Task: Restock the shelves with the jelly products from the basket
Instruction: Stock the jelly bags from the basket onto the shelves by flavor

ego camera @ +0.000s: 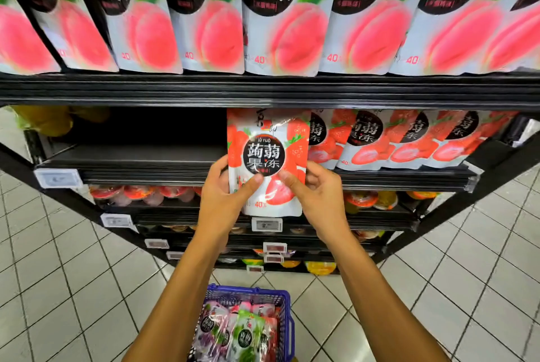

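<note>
A person standing at a black store rack holds a strawberry jelly pouch (268, 139) upright in both hands, at the centre of the frame, in front of the edge of the second shelf (140, 157). The left hand (222, 201) grips the pouch's lower left side and the right hand (318, 198) its lower right, with each thumb pressed on the front near the round black label. The fingers curl behind the pack and are out of sight. The pouch's top edge sits under the shelf above and is partly lost in shadow, and whether its base touches anything cannot be told.

The peach pouches (292, 25) lining the top of the frame are cut off at their upper ends and blurred. On the second shelf, to the right of the held pack, a row of strawberry pouches (388, 142) stands overlapping, each hiding part of the next. The dark bay to the left shows only some yellow packs (46, 120) at the far edge, too dim to identify. The jelly cups (137, 193) on the shelf below are half hidden by the shelf lip and the hands. The print on the price tag (266, 225) beneath the pouch is illegible.

At bottom centre, between the forearms, a blue basket (287, 323) on the white tiled floor (58, 288) holds mixed jelly pouches (245, 332), cut off by the frame's lower edge.
</note>
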{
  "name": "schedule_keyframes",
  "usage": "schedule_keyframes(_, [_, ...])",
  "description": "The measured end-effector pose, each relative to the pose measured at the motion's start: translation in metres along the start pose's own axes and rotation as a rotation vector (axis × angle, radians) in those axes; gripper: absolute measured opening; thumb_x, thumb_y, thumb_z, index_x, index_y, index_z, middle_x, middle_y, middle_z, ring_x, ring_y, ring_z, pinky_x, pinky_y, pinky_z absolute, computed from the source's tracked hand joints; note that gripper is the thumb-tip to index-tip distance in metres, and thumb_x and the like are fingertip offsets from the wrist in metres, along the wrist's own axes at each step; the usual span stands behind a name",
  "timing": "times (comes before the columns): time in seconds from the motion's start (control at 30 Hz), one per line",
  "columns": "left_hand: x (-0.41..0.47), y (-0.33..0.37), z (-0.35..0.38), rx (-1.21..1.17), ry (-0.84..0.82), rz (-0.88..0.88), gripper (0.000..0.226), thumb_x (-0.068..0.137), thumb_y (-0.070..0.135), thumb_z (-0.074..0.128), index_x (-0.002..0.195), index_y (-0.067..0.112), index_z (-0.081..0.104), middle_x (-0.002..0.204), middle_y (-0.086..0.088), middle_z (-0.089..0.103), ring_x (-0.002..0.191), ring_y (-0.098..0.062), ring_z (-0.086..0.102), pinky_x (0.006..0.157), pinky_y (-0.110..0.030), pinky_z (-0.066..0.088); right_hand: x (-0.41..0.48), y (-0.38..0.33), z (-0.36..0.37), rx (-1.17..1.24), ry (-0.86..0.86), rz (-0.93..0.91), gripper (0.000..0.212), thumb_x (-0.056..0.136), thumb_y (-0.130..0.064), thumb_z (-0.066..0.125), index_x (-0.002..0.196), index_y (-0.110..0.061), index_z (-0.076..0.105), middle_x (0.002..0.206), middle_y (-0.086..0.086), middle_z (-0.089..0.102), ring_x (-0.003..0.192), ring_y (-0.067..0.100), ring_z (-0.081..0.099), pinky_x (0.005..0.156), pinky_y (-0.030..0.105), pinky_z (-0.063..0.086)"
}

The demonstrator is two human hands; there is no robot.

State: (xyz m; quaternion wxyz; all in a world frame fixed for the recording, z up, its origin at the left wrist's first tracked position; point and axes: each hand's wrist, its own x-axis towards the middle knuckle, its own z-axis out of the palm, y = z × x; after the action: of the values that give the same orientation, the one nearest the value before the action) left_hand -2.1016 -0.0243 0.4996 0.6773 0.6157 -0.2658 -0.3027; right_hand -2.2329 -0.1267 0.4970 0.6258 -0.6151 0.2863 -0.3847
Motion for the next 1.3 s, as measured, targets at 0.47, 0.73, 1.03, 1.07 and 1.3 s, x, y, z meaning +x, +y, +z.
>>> schedule_keyframes(0.47, [0.003,-0.006,0.027,0.321,0.013,0.134,0.054,0.094,0.019,0.06,0.143,0.032,0.041,0.145,0.011,0.041,0.129,0.001,0.044,0.108,-0.038,0.043,0.04,0.004,0.028,-0.192,0.206,-0.127,0.008,0.093,-0.017,0.065,0.097,-0.011,0.068,0.089,0.001,0.074,0.085,0.016,0.07,0.08,0.04,0.056])
schedule_keyframes(0.73, [0.004,-0.017,0.029,0.377,-0.017,0.097,0.063,0.092,0.015,0.06,0.145,0.039,0.036,0.15,0.017,0.037,0.131,0.006,0.037,0.105,-0.025,0.04,0.026,0.013,0.011,-0.727,0.209,-0.136,0.027,0.092,-0.021,0.063,0.119,-0.019,0.062,0.097,0.0,0.073,0.087,0.022,0.07,0.078,0.036,0.055])
schedule_keyframes(1.03, [0.003,-0.017,0.033,0.407,-0.013,0.05,0.066,0.091,0.018,0.061,0.139,0.051,0.031,0.148,0.009,0.036,0.133,-0.019,0.041,0.111,-0.041,0.038,0.026,0.01,0.0,-0.879,0.346,-0.065,0.018,0.092,-0.025,0.065,0.108,-0.02,0.07,0.09,-0.004,0.075,0.08,0.024,0.07,0.075,0.037,0.055])
schedule_keyframes(1.07, [0.003,-0.017,0.034,0.409,-0.015,0.051,0.066,0.091,0.017,0.061,0.139,0.05,0.031,0.148,0.008,0.036,0.133,-0.019,0.041,0.111,-0.041,0.038,0.026,0.011,0.0,-0.86,0.355,-0.07,0.019,0.092,-0.025,0.066,0.109,-0.019,0.07,0.089,-0.006,0.075,0.079,0.023,0.07,0.075,0.038,0.055])
schedule_keyframes(1.3, [-0.004,-0.022,0.016,0.351,0.038,0.059,0.051,0.093,0.015,0.058,0.137,0.039,0.049,0.14,0.013,0.047,0.124,-0.008,0.05,0.102,-0.028,0.045,0.012,0.019,-0.001,-0.798,0.446,-0.136,0.022,0.089,-0.035,0.067,0.108,-0.026,0.065,0.068,-0.017,0.062,0.06,0.012,0.058,0.064,0.032,0.051])
